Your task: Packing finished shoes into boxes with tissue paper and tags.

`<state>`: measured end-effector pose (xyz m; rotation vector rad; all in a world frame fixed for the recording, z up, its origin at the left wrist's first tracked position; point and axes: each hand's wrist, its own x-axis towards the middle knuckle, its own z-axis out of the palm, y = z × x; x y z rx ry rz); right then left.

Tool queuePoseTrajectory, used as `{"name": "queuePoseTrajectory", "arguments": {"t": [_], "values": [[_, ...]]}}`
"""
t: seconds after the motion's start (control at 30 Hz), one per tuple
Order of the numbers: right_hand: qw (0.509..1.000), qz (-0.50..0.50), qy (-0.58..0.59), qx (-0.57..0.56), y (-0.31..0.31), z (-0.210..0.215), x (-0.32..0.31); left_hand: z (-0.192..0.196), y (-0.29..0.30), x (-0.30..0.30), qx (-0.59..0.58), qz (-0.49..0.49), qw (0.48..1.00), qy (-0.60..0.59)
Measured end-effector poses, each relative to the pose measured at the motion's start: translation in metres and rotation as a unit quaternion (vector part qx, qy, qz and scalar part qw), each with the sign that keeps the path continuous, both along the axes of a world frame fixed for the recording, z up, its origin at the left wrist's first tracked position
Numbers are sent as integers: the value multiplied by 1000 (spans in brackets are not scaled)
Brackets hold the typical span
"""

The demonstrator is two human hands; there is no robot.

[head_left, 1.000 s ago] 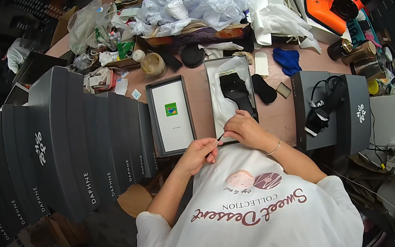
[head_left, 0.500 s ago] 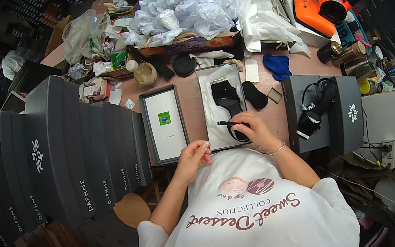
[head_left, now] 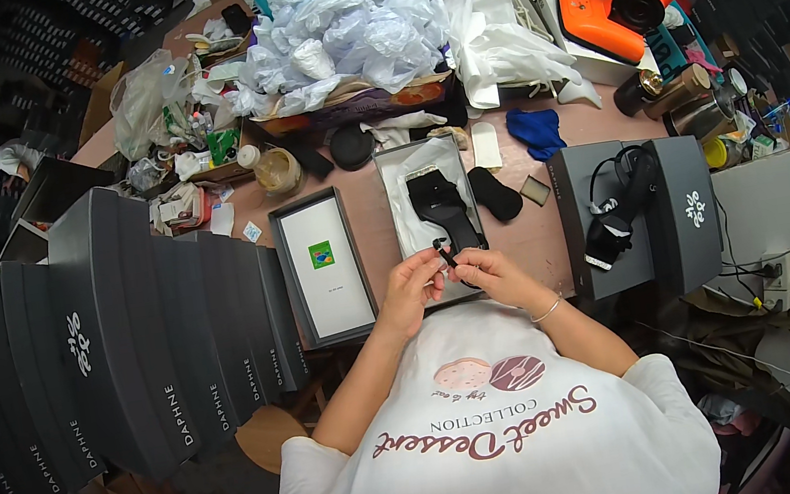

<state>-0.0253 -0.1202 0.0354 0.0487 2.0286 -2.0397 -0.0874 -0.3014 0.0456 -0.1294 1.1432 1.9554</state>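
A black sandal (head_left: 451,214) lies on white tissue (head_left: 399,186) in an open grey shoe box (head_left: 386,165) in front of me. Its thin black strap (head_left: 444,248) is raised at the near end, between my hands. My right hand (head_left: 489,272) is closed on the strap from the right. My left hand (head_left: 411,287) pinches at the strap's tip from the left; any small piece within those fingers is hidden. To the left lies a grey box lid (head_left: 343,219), inside up, with a green sticker (head_left: 321,255) on its white lining.
Grey shoe boxes (head_left: 112,317) stand stacked at left. Another black sandal (head_left: 619,221) rests on grey boxes (head_left: 682,207) at right. Beyond the work lie a black insole-shaped pad (head_left: 496,194), a blue cloth (head_left: 537,133), a glue jar (head_left: 279,172), crumpled tissue (head_left: 355,35) and an orange device (head_left: 601,21).
My left hand, which held a small clear piece apart from the shoe, has moved right and up to the strap. The right hand has shifted slightly left and down, still gripping the strap.
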Motion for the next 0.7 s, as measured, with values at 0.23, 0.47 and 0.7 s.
{"name": "queuePoseTrajectory", "arguments": {"t": [0.23,0.47,0.7], "values": [[996,25,-63,-59,-1,4,-5,-3,-2,1,37,6,999,13],[995,14,-53,-81,0,1,-3,4,6,8,13,60,996,64],[993,35,-57,-98,6,-2,-9,1,7,11,-11,94,987,128]]}}
